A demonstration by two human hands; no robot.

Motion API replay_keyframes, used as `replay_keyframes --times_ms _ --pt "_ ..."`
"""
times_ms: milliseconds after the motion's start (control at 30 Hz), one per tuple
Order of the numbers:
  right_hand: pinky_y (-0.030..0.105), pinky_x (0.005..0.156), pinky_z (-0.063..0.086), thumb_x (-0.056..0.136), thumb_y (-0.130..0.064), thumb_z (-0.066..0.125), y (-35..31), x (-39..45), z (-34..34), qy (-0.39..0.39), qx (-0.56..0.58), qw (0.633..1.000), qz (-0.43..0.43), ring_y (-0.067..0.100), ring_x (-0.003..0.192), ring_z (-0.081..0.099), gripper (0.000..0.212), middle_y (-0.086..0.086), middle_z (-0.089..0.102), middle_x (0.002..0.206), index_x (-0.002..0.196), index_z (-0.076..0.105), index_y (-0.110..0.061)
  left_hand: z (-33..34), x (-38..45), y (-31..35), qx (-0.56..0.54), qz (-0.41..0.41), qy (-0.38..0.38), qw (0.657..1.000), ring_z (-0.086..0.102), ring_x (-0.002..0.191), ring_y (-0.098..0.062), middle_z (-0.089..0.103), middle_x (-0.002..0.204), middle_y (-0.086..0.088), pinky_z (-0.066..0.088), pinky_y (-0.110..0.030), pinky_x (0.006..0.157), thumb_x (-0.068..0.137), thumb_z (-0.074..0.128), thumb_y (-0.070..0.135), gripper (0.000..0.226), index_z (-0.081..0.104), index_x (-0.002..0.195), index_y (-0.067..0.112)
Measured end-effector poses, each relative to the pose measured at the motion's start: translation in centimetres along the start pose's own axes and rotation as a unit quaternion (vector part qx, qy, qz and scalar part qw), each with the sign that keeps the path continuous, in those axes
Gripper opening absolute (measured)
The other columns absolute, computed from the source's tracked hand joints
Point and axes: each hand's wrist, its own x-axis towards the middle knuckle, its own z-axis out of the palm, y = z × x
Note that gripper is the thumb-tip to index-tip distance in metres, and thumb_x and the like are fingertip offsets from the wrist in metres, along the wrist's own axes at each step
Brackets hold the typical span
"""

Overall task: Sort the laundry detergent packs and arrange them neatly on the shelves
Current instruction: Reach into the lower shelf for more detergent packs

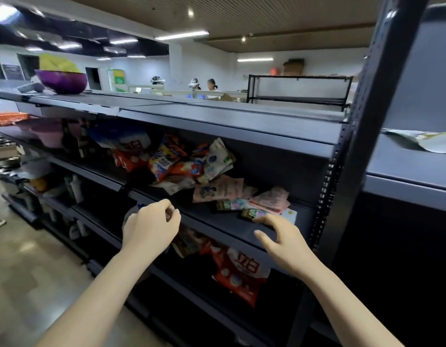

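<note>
Head-camera view down onto a dark grey metal store shelf unit (pixel 216 126), seen at an angle, with two bare forearms reaching in from below.

Left hand (pixel 151 222) hovering at the front lip of the middle shelf (pixel 224 226), fingers loosely curled inward, holding nothing visible. Right hand (pixel 279 236) further right along the same lip, fingers spread and relaxed, fingertips touching or just short of a small dark green pack (pixel 252 213) lying flat near the shelf's front edge; contact too blurred to confirm.

On the middle shelf, a jumbled heap of laundry detergent packs (pixel 176 161): orange and red pouches toward the left of the heap, a white pouch (pixel 218 157) leaning upright against them, pink flat packs (pixel 218 190) spilling rightward toward the black perforated upright post (pixel 362 136). Another green pack (pixel 224 204) just behind the first.

Below the middle shelf, between the two forearms, a large red detergent bag (pixel 242 274) with white lettering, tilted.

On the top shelf, far left, a purple plastic bowl (pixel 63 81). Left of the heap on the middle level, an orange basket (pixel 7 118) and blurred pink containers.

Beyond the shelf unit, a bright room with ceiling strip lights, a black wire rack (pixel 299 90), and three people in the distance.
</note>
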Motion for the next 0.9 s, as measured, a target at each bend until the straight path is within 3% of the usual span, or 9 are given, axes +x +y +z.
replay_keyframes --times_ms 167,300,433,533,733,833,900 --pt "0.021 0.089 0.038 0.095 -0.037 0.051 -0.3 7.1 4.7 -0.022 0.014 0.999 0.03 0.0 0.111 0.047 0.028 -0.018 0.054 0.119 0.122 0.054 -0.032 1.7 7.1 -4.0 0.005 -0.007 -0.033 0.999 0.057 0.072 -0.011 0.062 0.08 0.014 0.043 -0.029 0.065 0.094 0.043 0.044 0.019 0.056 0.088 0.03" --pt "0.014 0.079 0.037 0.094 -0.036 0.052 -0.7 12.2 7.6 -0.029 0.026 0.998 0.046 0.003 0.111 0.051 0.024 -0.02 0.054 0.111 0.118 0.056 -0.031 2.9 12.3 -7.5 -0.003 -0.018 -0.048 0.999 0.06 0.077 -0.014 0.063 0.087 0.014 0.049 -0.027 0.064 0.094 0.043 0.043 0.018 0.057 0.093 0.032" --pt "0.018 0.087 0.034 0.094 -0.038 0.053 -0.5 15.9 9.4 -0.026 0.03 0.994 0.097 0.006 0.121 0.046 0.046 -0.012 0.052 0.128 0.138 0.046 -0.023 4.2 16.3 -10.0 -0.001 -0.032 -0.057 0.998 0.061 0.075 -0.015 0.065 0.083 0.011 0.052 -0.029 0.064 0.094 0.041 0.043 0.018 0.055 0.095 0.031" --pt "0.022 0.093 0.036 0.093 -0.042 0.052 -0.2 18.7 10.8 -0.043 0.034 0.99 0.129 0.012 0.127 0.044 0.049 -0.005 0.046 0.141 0.138 0.045 -0.024 5.2 19.6 -11.7 0.001 -0.036 -0.072 0.997 0.062 0.076 -0.017 0.067 0.088 0.007 0.054 -0.03 0.064 0.096 0.04 0.042 0.021 0.055 0.102 0.03" --pt "0.016 0.086 0.035 0.094 -0.027 0.054 -0.6 24.7 15.5 -0.018 0.02 0.988 0.151 0.01 0.114 0.051 0.04 -0.006 0.053 0.13 0.133 0.051 -0.024 8.0 27.1 -15.6 -0.022 -0.02 -0.109 0.994 0.06 0.094 -0.024 0.063 0.111 -0.002 0.054 -0.036 0.074 0.095 0.042 0.042 0.03 0.053 0.117 0.025" --pt "0.016 0.084 0.042 0.093 -0.022 0.054 -0.7 27.9 18.1 -0.01 0.081 0.982 0.171 0.005 0.11 0.052 0.035 -0.011 0.054 0.119 0.128 0.052 -0.028 9.9 31.6 -17.4 -0.053 0.0 -0.138 0.989 0.059 0.085 -0.025 0.062 0.103 -0.006 0.05 -0.033 0.067 0.093 0.043 0.043 0.031 0.05 0.112 0.02" --pt "0.006 0.074 0.043 0.094 -0.026 0.057 -1.1 30.2 19.7 0.01 0.115 0.973 0.198 -0.002 0.097 0.055 0.032 -0.014 0.055 0.113 0.124 0.048 -0.032 11.2 34.7 -18.9 -0.09 0.007 -0.161 0.983 0.058 0.08 -0.026 0.061 0.097 -0.005 0.048 -0.031 0.065 0.09 0.047 0.042 0.028 0.05 0.106 0.019"
